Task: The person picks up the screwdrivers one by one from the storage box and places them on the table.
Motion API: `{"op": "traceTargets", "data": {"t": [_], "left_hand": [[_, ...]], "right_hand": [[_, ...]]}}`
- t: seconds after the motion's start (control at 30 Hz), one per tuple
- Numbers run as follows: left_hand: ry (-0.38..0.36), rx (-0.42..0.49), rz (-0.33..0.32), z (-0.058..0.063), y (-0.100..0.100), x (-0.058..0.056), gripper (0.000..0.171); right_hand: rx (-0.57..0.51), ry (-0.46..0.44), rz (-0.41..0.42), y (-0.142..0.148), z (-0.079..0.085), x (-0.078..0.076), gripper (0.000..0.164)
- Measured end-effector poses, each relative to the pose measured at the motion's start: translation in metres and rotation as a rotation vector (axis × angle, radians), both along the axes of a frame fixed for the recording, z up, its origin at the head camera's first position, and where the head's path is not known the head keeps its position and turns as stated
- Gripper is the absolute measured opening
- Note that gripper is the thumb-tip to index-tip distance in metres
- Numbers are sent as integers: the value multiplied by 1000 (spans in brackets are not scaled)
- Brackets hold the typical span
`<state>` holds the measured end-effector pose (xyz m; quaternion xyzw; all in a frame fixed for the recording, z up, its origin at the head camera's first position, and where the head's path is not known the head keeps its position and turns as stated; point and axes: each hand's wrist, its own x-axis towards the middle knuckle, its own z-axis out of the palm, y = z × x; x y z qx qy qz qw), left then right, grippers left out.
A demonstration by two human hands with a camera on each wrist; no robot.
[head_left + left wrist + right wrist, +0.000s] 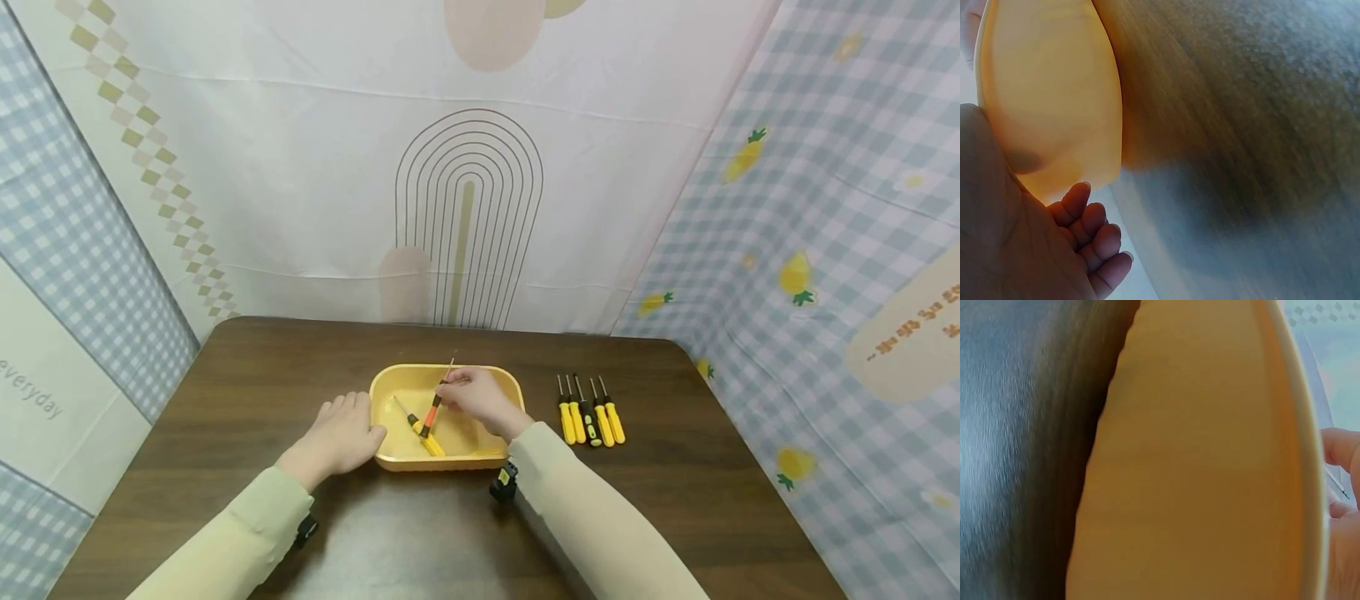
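A yellow plastic basket (408, 385) stands in the middle of the table. My left hand (341, 435) holds its left end, thumb over the rim and the other fingers bent beside the outer wall (1054, 94). Inside the basket, my right hand (476, 396) pinches a red-and-black screwdriver (432, 414) near its shaft end, the tip pointing up and away. Its handle end overlaps a yellow-and-black screwdriver (424, 437) lying on the basket floor. In the right wrist view, the basket's near wall (1197, 456) covers most of my right hand (1344, 550).
Right of the basket, several yellow-handled screwdrivers (609, 421) and one black-and-green screwdriver (589, 425) lie in a row, tips away from me. The dark wooden table (300, 350) ends at a patterned cloth (330, 192) behind, with checked cloth along both sides.
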<state>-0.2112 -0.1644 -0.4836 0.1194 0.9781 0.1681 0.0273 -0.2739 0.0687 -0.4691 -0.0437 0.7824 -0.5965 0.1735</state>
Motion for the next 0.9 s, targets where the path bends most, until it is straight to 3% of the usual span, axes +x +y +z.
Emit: {"op": "traceTargets", "data": {"t": [0.2,0.9], "left_hand": [[-28,-1,4,-1,-1,-1,41],[-44,1,14,0,-1,-2,42]], "right_hand": [[-49,-31,-22,14,6,-4,26],[-29,-2,-118,92,32,-11,33]]}}
